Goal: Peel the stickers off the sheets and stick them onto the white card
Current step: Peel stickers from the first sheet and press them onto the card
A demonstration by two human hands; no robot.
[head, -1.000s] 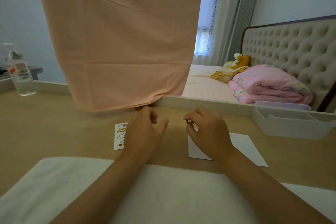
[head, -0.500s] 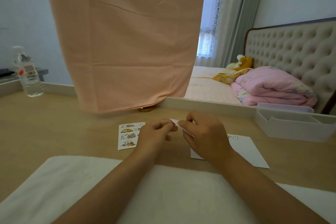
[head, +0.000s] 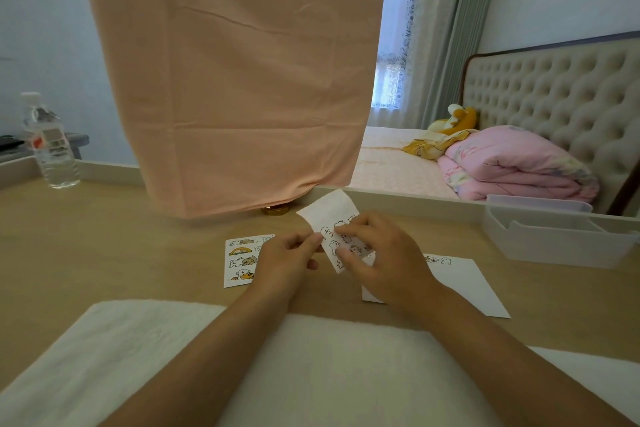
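Observation:
A small white sticker sheet point(head: 330, 218) with outline animal drawings is lifted above the wooden table, tilted up and facing me. My left hand point(head: 284, 260) pinches its left edge. My right hand point(head: 384, 260) grips its lower right part, fingertips on the printed side. A second sticker sheet point(head: 240, 262) with orange and brown animals lies flat on the table, left of my left hand. The white card point(head: 464, 284) lies flat to the right, partly under my right hand, with two small stickers at its far edge.
A peach cloth point(head: 228, 80) hangs down to the table just behind the sheets. A water bottle point(head: 48, 142) stands at the far left. A white plastic tray point(head: 557, 236) sits at the far right. A white towel point(head: 242, 357) covers the near edge under my forearms.
The right hand lifted the outline sticker sheet off the table; the left hand came over and pinched its edge. The sheet has since turned up so its printed face shows.

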